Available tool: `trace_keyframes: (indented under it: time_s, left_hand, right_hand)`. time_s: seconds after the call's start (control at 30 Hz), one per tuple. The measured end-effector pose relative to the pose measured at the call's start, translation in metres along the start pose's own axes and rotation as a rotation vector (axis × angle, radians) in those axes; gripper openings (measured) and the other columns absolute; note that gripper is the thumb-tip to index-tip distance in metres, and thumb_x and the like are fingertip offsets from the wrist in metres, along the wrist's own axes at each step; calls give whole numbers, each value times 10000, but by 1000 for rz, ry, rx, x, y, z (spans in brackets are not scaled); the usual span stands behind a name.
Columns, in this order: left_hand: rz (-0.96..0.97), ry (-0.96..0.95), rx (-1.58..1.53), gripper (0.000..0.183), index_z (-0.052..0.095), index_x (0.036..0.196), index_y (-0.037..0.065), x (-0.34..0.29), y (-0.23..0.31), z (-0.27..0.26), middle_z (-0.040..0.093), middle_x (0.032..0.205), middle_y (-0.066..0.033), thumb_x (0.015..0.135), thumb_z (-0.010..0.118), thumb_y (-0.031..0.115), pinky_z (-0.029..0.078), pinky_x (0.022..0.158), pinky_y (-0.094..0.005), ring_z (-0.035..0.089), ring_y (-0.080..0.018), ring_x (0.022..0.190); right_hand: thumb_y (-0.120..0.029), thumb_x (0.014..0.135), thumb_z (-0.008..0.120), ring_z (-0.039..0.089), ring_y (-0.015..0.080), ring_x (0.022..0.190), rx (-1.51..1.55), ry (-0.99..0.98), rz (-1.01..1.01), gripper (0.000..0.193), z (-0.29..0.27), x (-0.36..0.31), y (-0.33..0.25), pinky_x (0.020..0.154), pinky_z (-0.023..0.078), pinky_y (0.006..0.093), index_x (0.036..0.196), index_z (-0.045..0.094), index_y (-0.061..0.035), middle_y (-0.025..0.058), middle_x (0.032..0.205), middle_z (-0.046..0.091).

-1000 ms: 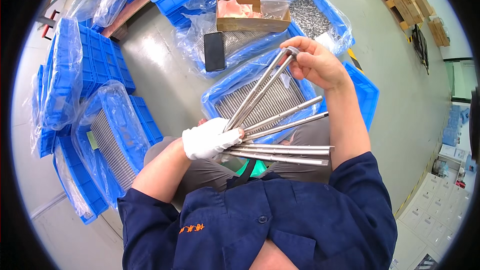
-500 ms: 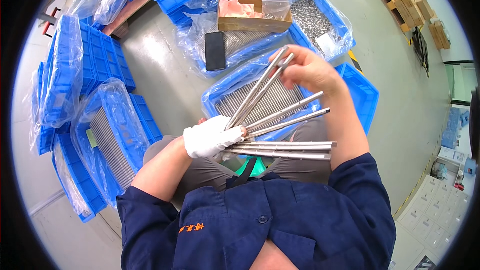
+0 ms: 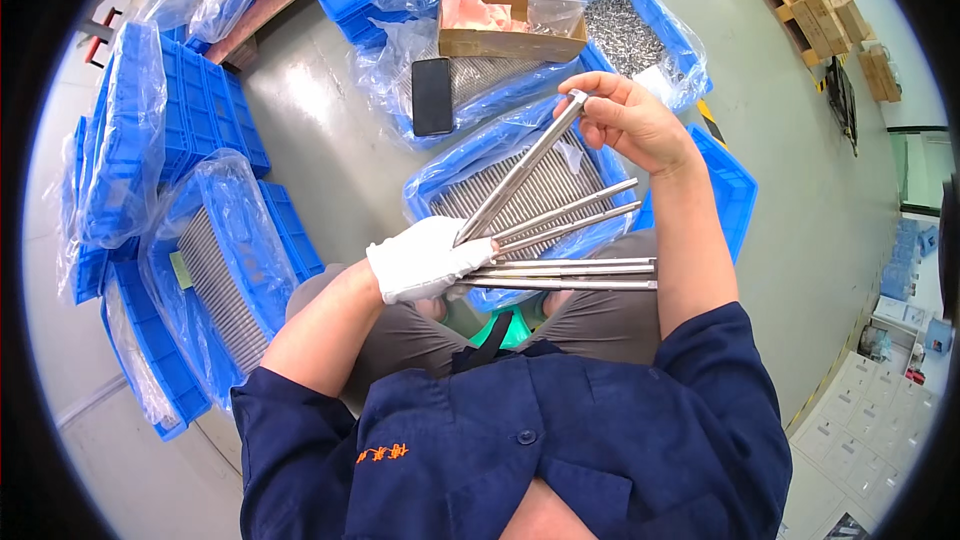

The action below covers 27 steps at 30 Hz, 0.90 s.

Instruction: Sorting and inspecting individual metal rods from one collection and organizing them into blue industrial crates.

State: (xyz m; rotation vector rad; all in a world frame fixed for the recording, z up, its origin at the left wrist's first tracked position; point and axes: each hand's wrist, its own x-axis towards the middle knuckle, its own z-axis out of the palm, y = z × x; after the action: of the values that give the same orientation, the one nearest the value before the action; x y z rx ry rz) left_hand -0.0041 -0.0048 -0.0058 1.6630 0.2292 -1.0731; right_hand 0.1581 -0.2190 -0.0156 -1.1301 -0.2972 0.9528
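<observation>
My left hand (image 3: 422,260), in a white glove, is closed around one end of several slim metal rods (image 3: 565,269), which fan out to the right. Two rods (image 3: 520,170) of the bunch lie close together and slant up and away. At their far end, the bare fingers of my right hand (image 3: 632,120) are pinched on the tips. Below the rods is a blue crate (image 3: 415,202) lined with clear plastic, with rows of similar metal rods (image 3: 480,190) lying in it.
A cardboard box (image 3: 500,45) with pink material and a black phone (image 3: 432,97) rest on another lined crate. Behind right, a crate holds many small metal parts (image 3: 625,30). Blue crates (image 3: 215,110) are stacked at left; an additional blue bin (image 3: 735,185) stands at right.
The two slanted rods have come together, side by side. My right hand has shifted slightly right, its fingers now at the rods' tips. The lower rods have risen slightly.
</observation>
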Motion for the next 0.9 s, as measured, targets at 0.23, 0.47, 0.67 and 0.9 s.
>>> trace_keyframes:
  time_s: [0.23, 0.47, 0.67, 0.9]
  left_hand:
    - [76, -109, -164, 403, 555, 781, 18, -1, -12, 1, 491, 585, -18, 780, 521, 420, 370, 444, -246, 441, -91, 492]
    - [88, 111, 99, 323, 531, 742, 0, 3, 3, 9, 495, 542, -50, 822, 494, 310, 391, 472, -258, 473, -113, 498]
    - [111, 162, 187, 346, 535, 901, 7, 7, 4, 8, 545, 675, -127, 826, 454, 334, 422, 610, -319, 522, -212, 616]
    - [300, 335, 443, 318, 543, 868, 32, 20, -12, 11, 558, 728, -189, 822, 442, 330, 419, 623, -369, 543, -325, 694]
  right_hand:
    - [-126, 821, 520, 435, 43, 548, 91, 61, -113, 284, -28, -3, -11, 496, 372, 163, 1075, 485, -4, 86, 885, 577]
    - [-82, 804, 509, 445, 35, 546, -166, 4, -118, 261, 5, -5, -9, 483, 367, 144, 1056, 496, -15, 116, 924, 573]
    - [-58, 785, 511, 454, 32, 537, -144, 4, -113, 250, 8, -6, -6, 468, 374, 140, 1031, 509, -14, 132, 915, 574]
    - [-64, 789, 512, 469, 47, 537, -89, 15, -16, 250, 6, -4, -5, 471, 390, 141, 1033, 510, -13, 130, 910, 574]
